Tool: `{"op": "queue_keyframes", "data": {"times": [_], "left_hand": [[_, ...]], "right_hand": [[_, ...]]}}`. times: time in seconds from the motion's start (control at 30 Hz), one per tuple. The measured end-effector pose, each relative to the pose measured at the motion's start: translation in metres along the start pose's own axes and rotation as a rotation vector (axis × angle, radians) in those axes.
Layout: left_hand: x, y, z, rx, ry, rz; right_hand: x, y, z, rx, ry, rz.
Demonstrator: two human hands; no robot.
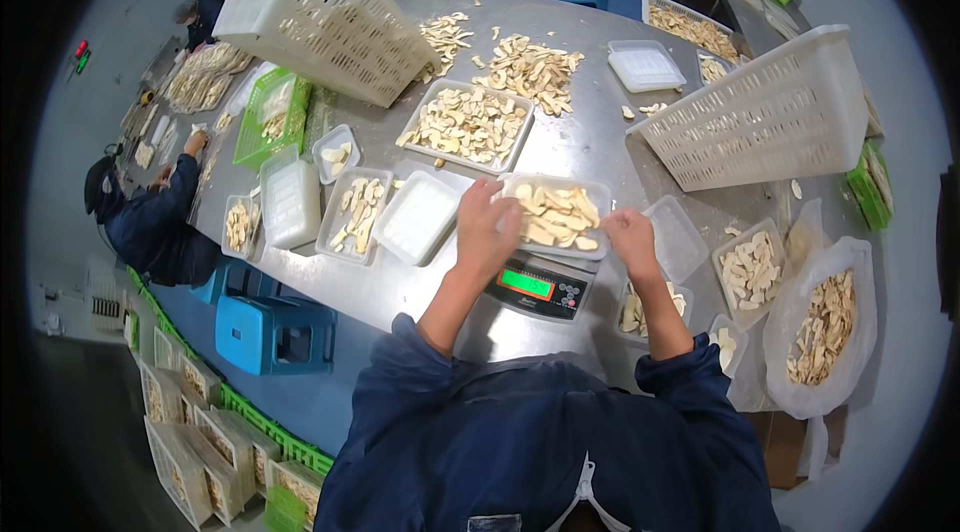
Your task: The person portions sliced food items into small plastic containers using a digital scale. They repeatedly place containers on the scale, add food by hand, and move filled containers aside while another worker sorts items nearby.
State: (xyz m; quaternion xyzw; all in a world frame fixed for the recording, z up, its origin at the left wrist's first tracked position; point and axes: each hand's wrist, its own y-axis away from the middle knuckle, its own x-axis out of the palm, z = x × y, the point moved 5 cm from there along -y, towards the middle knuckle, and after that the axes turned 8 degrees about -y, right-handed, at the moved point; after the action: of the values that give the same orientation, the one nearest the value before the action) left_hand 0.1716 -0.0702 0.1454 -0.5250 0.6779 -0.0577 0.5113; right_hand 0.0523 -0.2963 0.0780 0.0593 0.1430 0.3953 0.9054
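Observation:
A clear plastic tray (559, 213) of pale dried slices, possibly mushroom, rests on a digital scale (538, 287) with a lit green display. My left hand (487, 224) is at the tray's left end, fingers spread and slightly blurred; whether it touches a slice I cannot tell. At the tray's right edge is my right hand (628, 232), its fingers bent together; what lies between the fingertips is too small to tell. Beyond the scale, a white tray (465, 125) heaped with slices stands beside a loose pile of slices (532, 73) on the metal table (352, 292).
Tall white plastic baskets stand tilted at left (337, 22) and right (757, 112). Several small trays, a white lid (418, 217) and a green basket (274, 116) lie to the left. At right is a plastic bag of slices (821, 329). A co-worker (154, 217) works at the far left.

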Motion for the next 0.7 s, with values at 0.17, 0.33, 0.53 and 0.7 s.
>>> {"op": "queue_keyframes", "data": {"times": [0.17,0.33,0.53,0.7], "left_hand": [[0.009,0.015,0.048,-0.423,0.210,0.108],[0.031,0.023,0.056,-0.510,0.348,0.246],[0.035,0.014,0.072,-0.547,0.437,0.251],[0.039,0.039,0.103,-0.723,0.476,0.178]], "right_hand": [[-0.007,0.001,-0.012,-0.137,0.048,-0.220],[0.016,0.015,-0.005,-0.042,-0.156,-0.017],[0.004,0.003,0.018,0.011,-0.021,-0.038],[-0.045,0.002,0.058,-0.057,-0.167,-0.128]]}}
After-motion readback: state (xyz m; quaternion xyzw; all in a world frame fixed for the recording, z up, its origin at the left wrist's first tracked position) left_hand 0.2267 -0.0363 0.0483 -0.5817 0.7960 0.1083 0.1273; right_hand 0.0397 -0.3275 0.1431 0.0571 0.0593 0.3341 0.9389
